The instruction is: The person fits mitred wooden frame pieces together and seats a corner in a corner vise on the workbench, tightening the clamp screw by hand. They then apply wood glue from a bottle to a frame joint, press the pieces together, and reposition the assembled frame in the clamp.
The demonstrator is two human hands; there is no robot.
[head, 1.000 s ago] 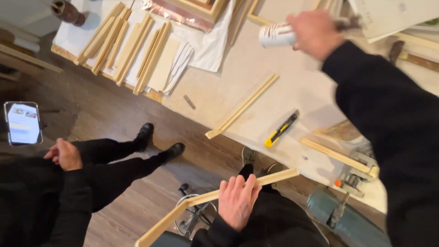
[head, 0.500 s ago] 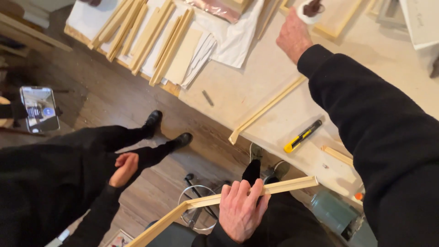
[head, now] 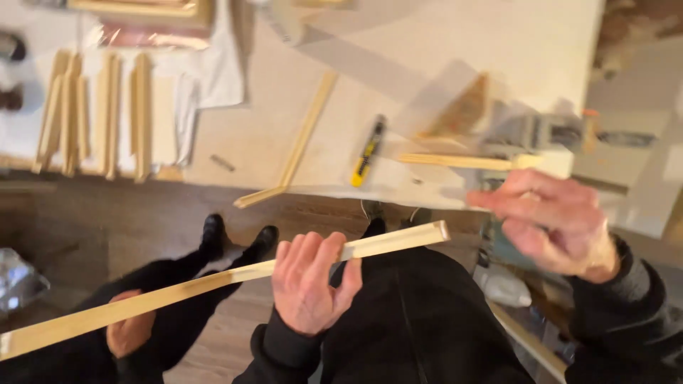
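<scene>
Pale wooden strip clamped in the left hand off the table's near edge; right hand hovers empty, fingers loosely spread.

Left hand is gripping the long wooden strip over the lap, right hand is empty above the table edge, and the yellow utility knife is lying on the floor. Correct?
Not quite. In the head view the yellow utility knife lies on the table, near its front edge, not on the floor. The left hand does grip the long wooden strip, and the right hand is empty.

floor: brown wood planks | furniture: pale worktable
</scene>
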